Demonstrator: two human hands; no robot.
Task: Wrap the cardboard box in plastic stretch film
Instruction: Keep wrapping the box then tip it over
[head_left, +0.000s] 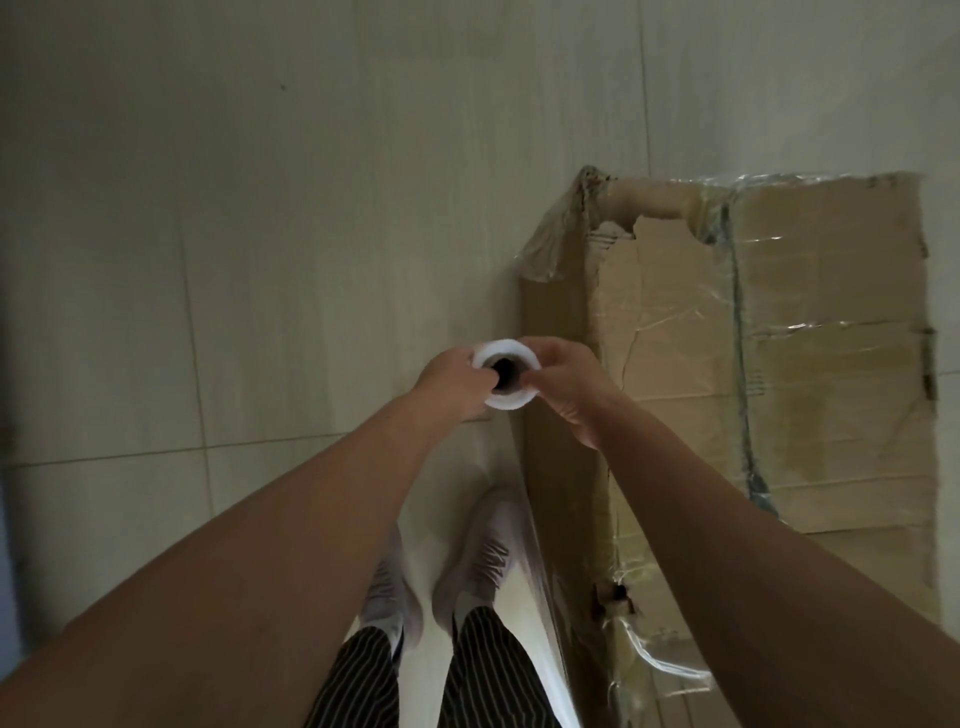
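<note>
Pale tiled floor (208, 260) fills the left half of the head view, with thin grout lines crossing it. Lower down I note striped trousers (363, 675) and two white shoes (485, 551) standing on the tiles, close beside the box.

Item 1, left hand (447, 387): it is clenched on the left edge of the stretch film roll (501, 351), with the thumb reaching toward the dark core hole. How the other fingers sit behind the roll I cannot tell.

Item 2, the roll: I see it end-on as a white ring round a black core. It is held upright between both hands, just beside the near left corner of the cardboard box (810, 395).

Item 3, right hand (569, 387): it is grasping the right edge of the same roll, fingers curled over the rim and touching it.

Item 4, film sheet (540, 613): a translucent band runs from below the roll down along the left side of the box, passing in front of the right shoe.

Item 5, the box: it stands on the floor and occupies the right of the view. Its top shows a torn flap (660, 234) near the far left corner. Glossy film, wrinkled in places, already lies over the top and the corners. A dark strap (740, 322) runs across the top from far to near.
</note>
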